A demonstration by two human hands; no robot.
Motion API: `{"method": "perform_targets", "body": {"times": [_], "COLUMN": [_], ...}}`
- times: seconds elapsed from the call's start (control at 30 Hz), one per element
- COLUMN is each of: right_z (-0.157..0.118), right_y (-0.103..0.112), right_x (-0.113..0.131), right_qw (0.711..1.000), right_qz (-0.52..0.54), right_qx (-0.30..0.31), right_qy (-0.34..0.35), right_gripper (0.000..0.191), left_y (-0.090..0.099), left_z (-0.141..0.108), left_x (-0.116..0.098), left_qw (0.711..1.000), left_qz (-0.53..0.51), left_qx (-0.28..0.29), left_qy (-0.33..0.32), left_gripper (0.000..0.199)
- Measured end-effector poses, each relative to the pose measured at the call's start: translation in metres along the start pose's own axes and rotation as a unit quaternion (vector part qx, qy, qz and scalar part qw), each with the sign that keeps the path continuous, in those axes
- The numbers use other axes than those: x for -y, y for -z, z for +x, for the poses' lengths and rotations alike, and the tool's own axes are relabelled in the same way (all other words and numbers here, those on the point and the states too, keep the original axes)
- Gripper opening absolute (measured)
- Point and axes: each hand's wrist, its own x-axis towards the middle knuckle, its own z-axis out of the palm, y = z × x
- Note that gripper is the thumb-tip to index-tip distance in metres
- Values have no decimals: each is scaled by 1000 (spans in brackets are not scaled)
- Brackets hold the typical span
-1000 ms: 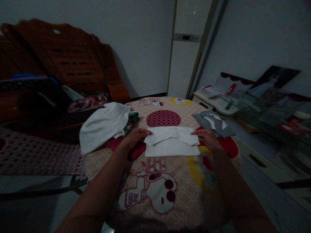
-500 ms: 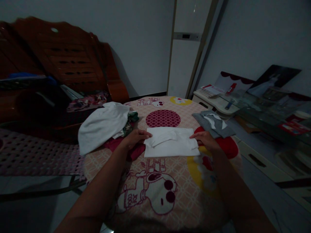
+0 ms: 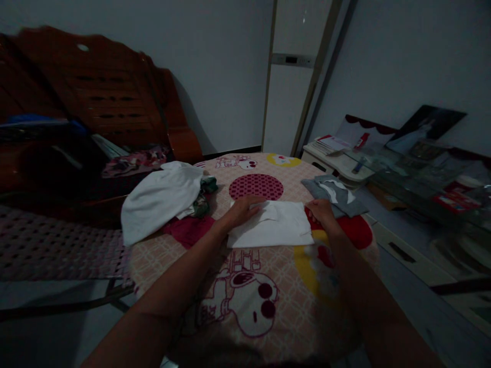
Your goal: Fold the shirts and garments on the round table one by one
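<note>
A white garment [image 3: 278, 227], folded into a flat rectangle, lies on the round table in front of me. My left hand [image 3: 245, 210] rests over its upper left part, with the fingers stretched out to the right. At its upper right corner is my right hand [image 3: 321, 210], the fingers curled; whether the cloth's edge is between them is hidden. Under and beside that hand lies a red cloth [image 3: 358, 232]. A folded grey garment with white trim [image 3: 318, 190] sits just beyond it.
Left on the table is a heap: a white cloth [image 3: 163, 202], a dark green patterned piece [image 3: 202, 204] and a magenta cloth [image 3: 192, 230]. The tablecloth [image 3: 284, 317] has cartoon prints. A wooden chair [image 3: 107, 97] stands far left, a glass-topped cabinet [image 3: 402, 174] right.
My left hand has left the garment's left edge and moved right, onto its top. My right hand has shifted slightly outward, its fingers curling from a pinch on the right edge.
</note>
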Motion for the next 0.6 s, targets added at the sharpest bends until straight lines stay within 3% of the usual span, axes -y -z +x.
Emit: {"method": "perform_targets", "body": {"times": [0.13,0.23,0.47,0.6], "right_z": [9,11,9,15], "right_y": [-7,-9,-14,-16], "right_x": [5,8,4,0], "right_qw": [999,999,998,998], "right_qz": [-15,-4,34,-21], "right_qx": [24,37,49,45], "right_qy": [-31,-28,31,46], "right_gripper": [41,42,41,48], "left_y": [-42,-59,-63,-63], "left_z": [12,9,4,4], "left_x": [2,5,1,-3], "left_qw": [993,987,982,978], "left_qz": [46,76,117,132], "left_qx": [38,57,82,91], "left_qy": [-99,-127,-125,-131], "left_gripper": [48,54,59,57]}}
